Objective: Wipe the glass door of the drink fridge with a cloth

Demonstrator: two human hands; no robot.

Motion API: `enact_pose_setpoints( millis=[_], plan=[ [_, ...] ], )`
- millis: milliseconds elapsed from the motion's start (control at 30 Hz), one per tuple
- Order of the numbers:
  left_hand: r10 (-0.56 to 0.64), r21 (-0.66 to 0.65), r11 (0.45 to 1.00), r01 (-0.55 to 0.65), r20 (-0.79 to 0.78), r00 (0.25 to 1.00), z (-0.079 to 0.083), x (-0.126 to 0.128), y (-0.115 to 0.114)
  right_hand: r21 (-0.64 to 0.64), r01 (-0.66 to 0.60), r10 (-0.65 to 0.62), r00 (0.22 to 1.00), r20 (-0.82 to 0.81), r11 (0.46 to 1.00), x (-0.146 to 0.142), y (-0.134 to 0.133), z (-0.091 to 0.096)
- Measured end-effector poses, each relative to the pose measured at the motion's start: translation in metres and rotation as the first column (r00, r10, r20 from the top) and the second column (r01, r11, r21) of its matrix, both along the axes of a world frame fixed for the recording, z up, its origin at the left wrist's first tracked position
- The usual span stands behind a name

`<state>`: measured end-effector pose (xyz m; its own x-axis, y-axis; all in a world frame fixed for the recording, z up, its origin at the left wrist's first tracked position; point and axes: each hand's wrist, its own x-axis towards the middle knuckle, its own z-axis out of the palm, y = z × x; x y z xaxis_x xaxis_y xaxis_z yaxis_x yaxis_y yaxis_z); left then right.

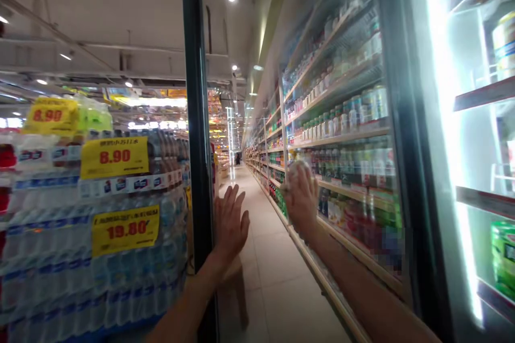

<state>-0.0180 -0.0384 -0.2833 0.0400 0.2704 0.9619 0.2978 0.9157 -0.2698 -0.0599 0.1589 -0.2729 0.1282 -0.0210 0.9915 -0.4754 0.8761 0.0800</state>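
My left hand [232, 220] rests against the dark frame [197, 118] of a glass cooler door. Its fingers are stretched out, and nothing shows in them. In front of me my right hand [301, 198] is raised to the door's glass pane [341, 161], pressing a pale, crumpled white cloth [298, 171] there. Motion blurs the cloth and the fingers, so its edges are hard to make out. Through the pane I see shelves of cans and bottles [350, 115].
The lit cooler shelves [483, 94] stand close on the right. On the left, stacked packs of bottled water [80, 278] carry yellow price signs [115, 157]. A tiled aisle floor [273, 262] runs ahead alongside the row of coolers.
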Motion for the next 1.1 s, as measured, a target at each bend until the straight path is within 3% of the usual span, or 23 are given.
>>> enact_pose_setpoints(
  millis=[67, 100, 133, 200, 267, 300, 367, 433, 467, 533, 600, 667, 733, 833, 867, 1000, 1033, 1100],
  plan=[
    [0.013, 0.028, 1.000, -0.014, 0.013, 1.000, -0.003, -0.002, -0.004, 0.318, -0.048, 0.051, 0.999, -0.001, 0.947, 0.003, -0.015, -0.013],
    [0.029, 0.036, 0.999, -0.030, 0.022, 0.999, -0.006, -0.003, -0.006, 0.405, -0.061, 0.072, 0.997, -0.012, 0.912, 0.003, -0.019, -0.017],
    [0.050, 0.037, 0.998, -0.052, 0.030, 0.998, -0.008, -0.004, -0.008, 0.406, -0.063, 0.080, 0.996, -0.026, 0.912, 0.002, -0.019, -0.018],
    [0.098, 0.036, 0.994, -0.100, 0.032, 0.995, -0.014, -0.007, -0.009, 0.179, -0.041, 0.051, 0.997, -0.050, 0.983, -0.003, -0.011, -0.012],
    [0.131, 0.040, 0.991, -0.131, 0.003, 0.991, -0.018, -0.011, -0.009, -0.047, -0.013, 0.011, 1.000, -0.029, 0.999, -0.008, -0.003, -0.001],
    [0.143, 0.051, 0.989, -0.142, -0.010, 0.990, -0.019, -0.013, -0.008, -0.061, -0.014, 0.014, 1.000, -0.009, 0.998, -0.009, -0.003, 0.002],
    [0.149, 0.063, 0.987, -0.147, -0.031, 0.988, -0.020, -0.016, -0.008, 0.112, -0.068, 0.063, 0.997, 0.043, 0.991, -0.008, -0.012, 0.005],
    [0.135, 0.054, 0.990, -0.133, -0.036, 0.990, -0.020, -0.019, -0.009, 0.347, -0.150, 0.135, 0.989, 0.067, 0.926, -0.006, -0.024, 0.007],
    [0.128, 0.052, 0.991, -0.125, -0.042, 0.991, -0.020, -0.020, -0.010, 0.405, -0.172, 0.160, 0.985, 0.064, 0.898, -0.005, -0.027, 0.009],
    [0.130, 0.048, 0.991, -0.127, -0.051, 0.990, -0.023, -0.021, -0.011, 0.375, -0.166, 0.167, 0.985, 0.031, 0.912, -0.008, -0.024, 0.017],
    [0.151, 0.066, 0.987, -0.148, -0.040, 0.988, -0.026, -0.024, -0.011, 0.219, -0.126, 0.128, 0.992, 0.005, 0.968, -0.014, -0.013, 0.022],
    [0.164, 0.079, 0.984, -0.161, -0.030, 0.986, -0.027, -0.027, -0.010, 0.146, -0.105, 0.106, 0.994, 0.002, 0.984, -0.018, -0.007, 0.016],
    [0.157, 0.079, 0.985, -0.155, -0.017, 0.988, -0.027, -0.030, -0.012, 0.266, -0.131, 0.130, 0.991, 0.022, 0.955, -0.018, -0.013, -0.002],
    [0.134, 0.066, 0.989, -0.136, 0.024, 0.991, -0.030, -0.031, -0.017, 0.472, -0.187, 0.186, 0.981, 0.050, 0.861, -0.014, -0.034, -0.020],
    [0.131, 0.063, 0.989, -0.134, 0.046, 0.990, -0.033, -0.029, -0.019, 0.455, -0.188, 0.181, 0.982, 0.059, 0.871, -0.013, -0.039, -0.019],
    [0.118, -0.008, 0.993, -0.118, 0.130, 0.984, -0.049, -0.019, -0.028, 0.155, -0.095, 0.078, 0.991, 0.113, 0.983, -0.012, -0.043, -0.008],
    [0.104, -0.026, 0.995, -0.101, 0.151, 0.983, -0.052, -0.017, -0.030, 0.164, -0.083, 0.064, 0.991, 0.114, 0.983, -0.010, -0.041, -0.013],
    [0.072, -0.040, 0.997, -0.066, 0.175, 0.982, -0.054, -0.013, -0.031, 0.356, -0.102, 0.083, 0.994, 0.070, 0.929, -0.007, -0.037, -0.035]
  ],
)
